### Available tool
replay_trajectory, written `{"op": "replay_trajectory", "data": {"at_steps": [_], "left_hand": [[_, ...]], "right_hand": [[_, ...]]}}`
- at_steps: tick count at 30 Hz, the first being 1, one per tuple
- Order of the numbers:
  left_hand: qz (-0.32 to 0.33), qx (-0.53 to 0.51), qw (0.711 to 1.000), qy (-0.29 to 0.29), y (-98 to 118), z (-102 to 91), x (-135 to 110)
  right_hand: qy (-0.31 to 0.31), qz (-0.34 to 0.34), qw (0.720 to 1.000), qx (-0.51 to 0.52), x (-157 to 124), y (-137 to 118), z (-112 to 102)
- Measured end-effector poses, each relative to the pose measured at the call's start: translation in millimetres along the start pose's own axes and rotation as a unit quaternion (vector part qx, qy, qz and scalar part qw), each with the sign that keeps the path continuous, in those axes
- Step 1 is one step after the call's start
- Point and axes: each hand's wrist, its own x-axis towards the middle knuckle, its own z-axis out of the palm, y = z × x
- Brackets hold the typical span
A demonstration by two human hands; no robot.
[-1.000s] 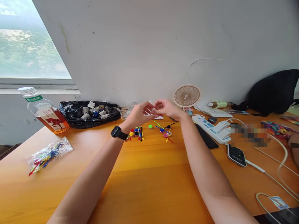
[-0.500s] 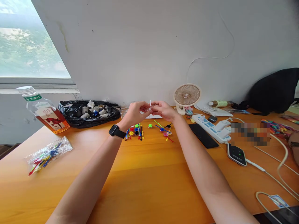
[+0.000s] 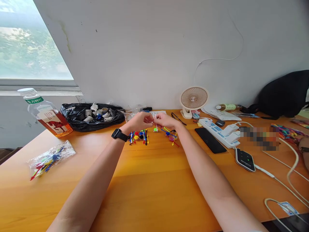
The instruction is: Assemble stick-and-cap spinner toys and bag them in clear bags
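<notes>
My right hand [image 3: 166, 120] pinches a thin white plastic arrow [image 3: 156, 125], which points down over a green disc [image 3: 155, 130] on the table. Whether the arrow's tip touches the disc, I cannot tell. Close beside it, my left hand [image 3: 141, 121] has its fingers curled together, the fingertips next to the right hand's; what lies in them is hidden. A black watch [image 3: 120, 135] is on the left wrist. Below the left hand lies a group of coloured arrows and discs [image 3: 141, 137]. Under the right wrist are more coloured arrows and round pieces [image 3: 171, 138].
At left stand a large tea bottle [image 3: 53, 120] and a clear packet of coloured pieces [image 3: 51, 159]. A black plastic bag [image 3: 72, 120] holds grey tubes. Behind sits a small fan [image 3: 193, 98]. On the right are a black phone [image 3: 210, 140], a power strip [image 3: 218, 132] and cables.
Both hands have lowered towards the table. The white arrow has come down with them, from well above the green disc to right over it. Glasses behind the right hand now show.
</notes>
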Motion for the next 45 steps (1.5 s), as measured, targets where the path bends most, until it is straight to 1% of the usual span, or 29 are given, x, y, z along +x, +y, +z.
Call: {"op": "replay_trajectory", "data": {"at_steps": [2,4,9,14,18,20,22,26,28,30,34,39,42,45], "left_hand": [[-0.021,0.059,0.998,-0.003,-4.9,0.9,-0.8],[-0.037,0.101,0.994,0.003,-11.0,4.3,-1.0],[-0.052,0.134,0.989,0.014,-25.1,19.6,-1.1],[-0.069,0.174,0.982,0.004,-30.9,25.3,-2.8],[-0.068,0.201,0.977,0.000,-32.9,25.8,-4.0],[-0.061,0.205,0.977,-0.006,-33.4,26.7,-4.1],[-0.052,0.206,0.977,-0.014,-33.1,27.1,-4.0],[-0.043,0.208,0.977,-0.009,-29.0,23.8,-3.4],[-0.040,0.210,0.977,-0.002,-25.3,19.9,-2.7],[-0.032,0.211,0.977,0.002,-20.9,15.0,-1.7],[-0.015,0.205,0.979,0.006,-9.8,4.5,-0.6],[-0.010,0.191,0.982,0.002,6.1,-4.7,-0.8],[-0.007,0.187,0.982,-0.008,13.3,-7.9,-1.5],[-0.013,0.185,0.982,-0.023,18.6,-11.5,-2.9]], "right_hand": [[0.002,0.034,0.996,-0.081,0.1,6.3,-1.3],[-0.009,0.069,0.989,-0.134,-1.4,9.6,-4.6],[-0.035,0.146,0.959,-0.242,-6.6,3.1,-11.0],[-0.026,0.179,0.934,-0.308,-10.8,-10.6,-18.9],[-0.026,0.204,0.913,-0.353,-16.0,-13.2,-34.7],[-0.043,0.217,0.905,-0.364,-20.9,-13.5,-43.4],[-0.077,0.224,0.902,-0.360,-27.1,-15.1,-50.4],[-0.157,0.227,0.900,-0.336,-36.6,-20.9,-54.1],[-0.193,0.227,0.895,-0.333,-37.4,-22.6,-50.6],[-0.212,0.234,0.885,-0.344,-36.2,-22.9,-45.5],[-0.196,0.253,0.874,-0.367,-33.9,-22.8,-38.9],[-0.166,0.272,0.860,-0.399,-33.6,-21.5,-40.2],[-0.184,0.294,0.853,-0.390,-32.1,-17.8,-39.9],[-0.189,0.290,0.857,-0.382,-31.2,-15.3,-40.7]]}}
